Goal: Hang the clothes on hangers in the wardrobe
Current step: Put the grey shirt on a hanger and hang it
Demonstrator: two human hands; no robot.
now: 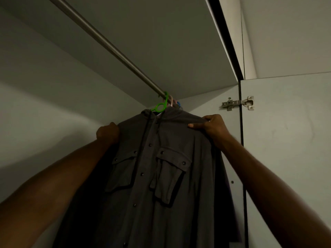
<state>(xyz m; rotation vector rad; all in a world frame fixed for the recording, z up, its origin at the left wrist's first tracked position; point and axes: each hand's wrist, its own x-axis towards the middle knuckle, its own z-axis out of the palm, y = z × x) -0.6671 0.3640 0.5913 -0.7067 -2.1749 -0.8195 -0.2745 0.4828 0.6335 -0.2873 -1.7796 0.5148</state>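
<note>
I am looking up into the wardrobe, where a dark grey hooded button-front shirt with two flap chest pockets (152, 176) is hanging from a bright green plastic hanger (161, 104). The hanger's hook is sitting over the brushed metal wardrobe rail (107, 45), near the rail's far end.

My right hand (211, 126) is gripping the shirt's shoulder seam, with the thumb lying on the front of the cloth and the fingers curling over the top edge. My left hand (107, 132) is positioned at the opposite shoulder, with its knuckles facing me. Its fingers are going behind the fabric, so I cannot tell whether they are closing on the cloth or only resting against it.

Handling assessment: the garment is looking soft and fairly light, draping in loose folds below both hands. I am judging it non-fragile but limp, so it will be sagging wherever it is unsupported. The shoulder seams, directly under each hand, are the correct holding points, because the hanger arms are backing the cloth there. The smooth plastic hanger may be letting the fabric slide sideways, so I am recommending an even pull on both shoulders.

Beyond the green hook, past my right hand, pale pink and blue hanger hooks (174, 102) are showing on the same rail. A steel cabinet hinge (238, 103) is sitting above and outboard of my right hand.
</note>
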